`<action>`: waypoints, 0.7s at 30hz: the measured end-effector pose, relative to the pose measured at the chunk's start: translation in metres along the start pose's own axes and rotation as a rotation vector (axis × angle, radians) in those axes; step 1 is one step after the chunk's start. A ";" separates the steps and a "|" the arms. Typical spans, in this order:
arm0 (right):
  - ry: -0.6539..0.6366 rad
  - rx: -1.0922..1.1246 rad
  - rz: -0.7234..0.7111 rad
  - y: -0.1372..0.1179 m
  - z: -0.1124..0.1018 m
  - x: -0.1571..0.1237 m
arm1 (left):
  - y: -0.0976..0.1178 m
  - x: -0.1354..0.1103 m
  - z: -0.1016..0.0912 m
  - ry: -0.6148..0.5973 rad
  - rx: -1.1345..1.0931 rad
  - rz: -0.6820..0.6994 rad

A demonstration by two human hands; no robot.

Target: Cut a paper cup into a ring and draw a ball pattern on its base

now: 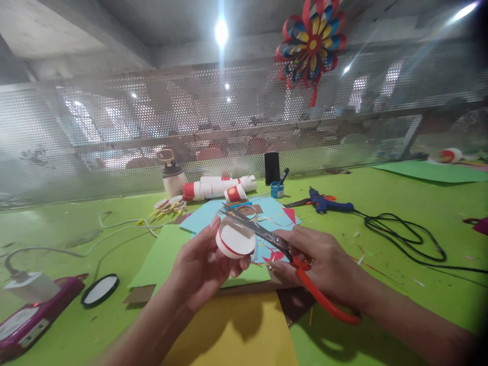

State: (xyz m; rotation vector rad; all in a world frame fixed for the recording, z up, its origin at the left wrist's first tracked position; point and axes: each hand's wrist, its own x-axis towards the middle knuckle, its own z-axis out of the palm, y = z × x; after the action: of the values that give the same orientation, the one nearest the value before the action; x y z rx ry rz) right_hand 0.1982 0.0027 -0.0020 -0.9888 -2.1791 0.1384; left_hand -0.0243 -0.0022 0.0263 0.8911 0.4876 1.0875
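Observation:
My left hand (213, 259) is closed round a shallow white paper cup bottom (236, 240) with a red line along its rim, its hollow side tilted up. In my right hand (320, 254) is a pair of scissors (312, 290) with orange-red handles. The scissors' dark blades point left and lie across the far edge of the cup bottom; whether they touch it I cannot tell. Beneath both hands are sheets of light blue paper (208, 216) and green paper (168, 259), with red and white scraps on them.
Behind stand stacked paper cups (217, 189), a bottle (173, 178), a blue paint jar (277, 190) and a phone (272, 168). A blue glue gun (328, 203) trails a black cord at right. A purple power strip (41, 315) and a round black-rimmed disc (99, 291) lie left.

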 end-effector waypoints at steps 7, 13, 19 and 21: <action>-0.008 -0.009 0.012 0.000 0.000 0.000 | 0.000 -0.002 -0.001 0.004 -0.034 0.000; 0.013 -0.035 -0.027 0.000 0.001 0.000 | 0.001 -0.002 0.000 0.037 -0.020 -0.008; 0.005 -0.045 -0.031 -0.001 0.000 0.000 | 0.000 0.000 -0.003 0.044 -0.021 -0.008; -0.009 -0.037 -0.024 -0.002 -0.001 0.000 | 0.000 0.000 -0.004 0.042 -0.028 -0.013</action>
State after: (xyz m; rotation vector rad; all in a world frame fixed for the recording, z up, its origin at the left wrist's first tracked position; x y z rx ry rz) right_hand 0.1974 0.0011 -0.0006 -0.9836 -2.2079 0.0911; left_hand -0.0270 -0.0004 0.0239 0.8413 0.5113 1.1000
